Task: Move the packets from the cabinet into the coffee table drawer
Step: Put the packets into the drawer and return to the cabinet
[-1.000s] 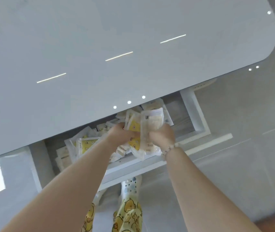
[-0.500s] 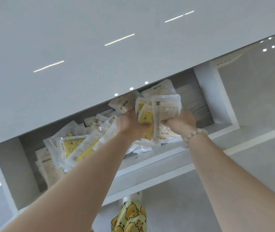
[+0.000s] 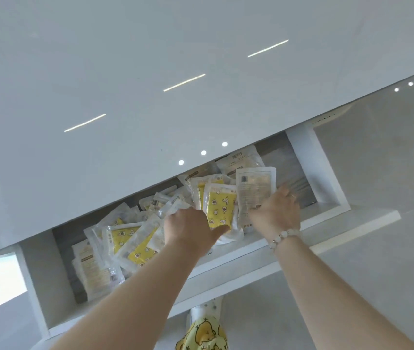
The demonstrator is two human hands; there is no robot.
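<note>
Under the glossy tabletop (image 3: 150, 72), mid-frame, the open drawer (image 3: 327, 178) holds the packets (image 3: 135, 243). Best to lay the upright bundle (image 3: 219, 208) flat (it stands on edge), clear of the rim. The right hand (image 3: 276, 210) is spread, fingers straight against a white packet (image 3: 255, 188). The left hand (image 3: 188, 228) is knuckles-up, thumb out; whether it grips anything cannot be told.

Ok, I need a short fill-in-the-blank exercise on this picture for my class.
1. The beaded bracelet sits on the person's ___ wrist.
2. The packets lie heaped in an open ___.
3. The patterned packet between the left hand and the right hand is white and ___.
Missing words: right; drawer; yellow.
</note>
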